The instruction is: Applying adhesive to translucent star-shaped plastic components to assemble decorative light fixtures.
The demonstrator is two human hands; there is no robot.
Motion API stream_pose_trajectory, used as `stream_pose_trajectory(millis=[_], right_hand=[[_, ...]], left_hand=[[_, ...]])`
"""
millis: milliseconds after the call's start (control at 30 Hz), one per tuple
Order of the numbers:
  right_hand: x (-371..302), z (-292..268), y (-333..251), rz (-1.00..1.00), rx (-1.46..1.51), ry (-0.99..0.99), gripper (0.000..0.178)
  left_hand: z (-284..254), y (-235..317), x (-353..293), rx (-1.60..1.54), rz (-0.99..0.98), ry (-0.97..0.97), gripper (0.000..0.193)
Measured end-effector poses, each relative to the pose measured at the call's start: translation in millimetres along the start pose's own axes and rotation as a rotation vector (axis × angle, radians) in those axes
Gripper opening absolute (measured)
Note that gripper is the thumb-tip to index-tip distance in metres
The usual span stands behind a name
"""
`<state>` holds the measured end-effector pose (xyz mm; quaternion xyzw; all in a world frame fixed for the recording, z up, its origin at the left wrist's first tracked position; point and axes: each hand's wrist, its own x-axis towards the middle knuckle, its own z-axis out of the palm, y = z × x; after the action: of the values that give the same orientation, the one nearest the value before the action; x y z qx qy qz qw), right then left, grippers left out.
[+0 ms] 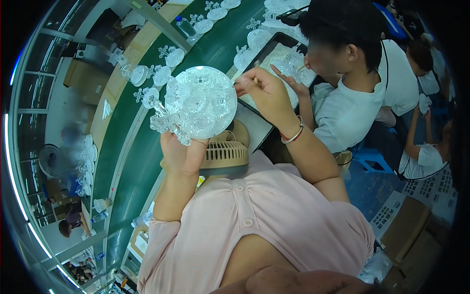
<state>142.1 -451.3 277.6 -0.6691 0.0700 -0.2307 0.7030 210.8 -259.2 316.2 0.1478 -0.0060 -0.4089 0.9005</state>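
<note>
My left hand holds up a clear, round, dish-like ornament from below. Glittering transparent pieces cover its face, and a clear flower-shaped cluster sticks out at its lower left. Some of my left fingers are hidden behind it. Just right of its rim, my right hand is closed in a pinch around a thin wooden stick, of which only a short bit shows. Whether the stick's tip touches the ornament I cannot tell.
A black tray of small clear pieces lies at the right, where a co-worker works with a stick. Similar ornaments line the green conveyor belt. A water bottle stands there. Below the ornament is a beige slatted fan.
</note>
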Motion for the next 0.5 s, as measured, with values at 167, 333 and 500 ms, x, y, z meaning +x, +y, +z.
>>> stream_pose_trajectory(millis=[167, 333, 500], right_hand=[[-21.4, -16.0, -27.8, -0.471, -0.388, 0.215, 0.03], [-50.2, -31.8, -46.5, -0.822, -0.649, 0.249, 0.037], [-48.7, -22.1, -50.6, -0.785, -0.453, 0.145, 0.036]], left_hand=[[3.0, 6.4, -0.2, -0.104, 0.033, 0.063, 0.045], [6.9, 8.4, 6.4, -0.04, 0.051, 0.127, 0.049], [6.8, 6.2, 12.2, -0.074, 0.015, 0.085, 0.048]])
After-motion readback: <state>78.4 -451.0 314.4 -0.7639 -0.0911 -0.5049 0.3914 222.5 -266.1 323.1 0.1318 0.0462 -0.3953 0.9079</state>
